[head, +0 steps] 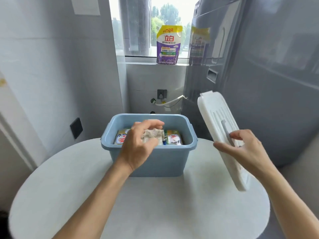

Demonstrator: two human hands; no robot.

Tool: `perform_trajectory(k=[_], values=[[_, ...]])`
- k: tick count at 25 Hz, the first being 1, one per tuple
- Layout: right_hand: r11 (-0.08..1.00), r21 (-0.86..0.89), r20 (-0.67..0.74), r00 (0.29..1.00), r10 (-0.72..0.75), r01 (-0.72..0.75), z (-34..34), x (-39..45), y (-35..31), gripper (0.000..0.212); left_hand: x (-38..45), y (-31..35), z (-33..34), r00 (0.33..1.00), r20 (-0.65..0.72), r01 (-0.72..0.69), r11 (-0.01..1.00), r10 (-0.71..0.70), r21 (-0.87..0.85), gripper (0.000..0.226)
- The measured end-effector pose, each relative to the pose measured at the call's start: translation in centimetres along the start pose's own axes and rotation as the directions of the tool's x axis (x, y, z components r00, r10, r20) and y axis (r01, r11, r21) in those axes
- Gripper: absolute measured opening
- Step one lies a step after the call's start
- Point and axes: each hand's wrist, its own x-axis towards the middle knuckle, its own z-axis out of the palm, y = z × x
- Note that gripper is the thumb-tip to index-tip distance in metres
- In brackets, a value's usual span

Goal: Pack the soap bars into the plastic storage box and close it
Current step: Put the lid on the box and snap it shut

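Note:
A blue plastic storage box (155, 163) stands open on the round white table (138, 204). Wrapped soap bars (174, 138) lie side by side on its bottom. My left hand (138, 144) reaches over the box's front rim and is closed on a crinkly clear-wrapped soap bar (153, 135) just above the others. To the right of the box, my right hand (245, 149) grips the white lid (217, 118) by its grey handle. The lid is lifted off the table and tilted nearly on edge.
A grey appliance (259, 83) stands close behind the lid on the right. A purple detergent pouch (168, 45) sits on the window sill. A tiled wall with a dark switch plate (76, 127) is on the left.

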Motion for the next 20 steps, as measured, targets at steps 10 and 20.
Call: perform_trajectory(k=[10, 20], values=[[0.803, -0.128, 0.509, 0.734, -0.45, 0.582, 10.9, 1.3, -14.1, 0.073, -1.5, -5.4, -8.2, 0.855, -0.225, 0.464, 0.883, -0.468, -0.072, 0.015], [0.999, 0.0, 0.043, 0.998, 0.042, -0.042, 10.1, 3.1, -6.9, 0.058, -1.3, -7.2, -7.8, 0.693, -0.274, 0.582, 0.741, -0.667, -0.334, 0.025]])
